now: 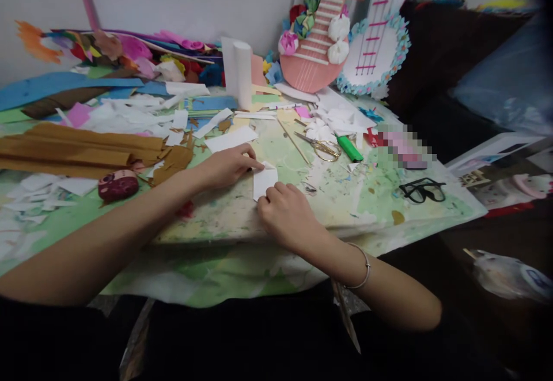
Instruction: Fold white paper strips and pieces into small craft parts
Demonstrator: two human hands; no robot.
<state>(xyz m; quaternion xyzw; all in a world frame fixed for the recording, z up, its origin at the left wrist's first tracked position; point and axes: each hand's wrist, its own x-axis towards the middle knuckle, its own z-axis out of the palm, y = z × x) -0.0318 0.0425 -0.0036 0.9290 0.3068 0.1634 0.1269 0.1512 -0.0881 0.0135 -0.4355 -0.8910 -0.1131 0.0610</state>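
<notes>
Paper (264, 184), a small white piece, is kept under both hands on the tablecloth (216, 219), left of the scissors (326, 149) and nearer the table's front edge. Its far edge is touched by the left hand (235, 165), whose thumb and forefinger are brought close together; whether the paper is pinched or merely pressed cannot be made out. The near right part is covered by the right hand (287, 211), curled almost into a fist; its fingertips are hidden, so its hold cannot be judged. Just left of the scissors, a thin wooden stick (294, 142) is laid aslant; just right of them, a green object (349, 148) is seen. Black-framed glasses (422, 191) are placed farther right of the scissors, and brown paper (78, 153) is spread well to their left.
</notes>
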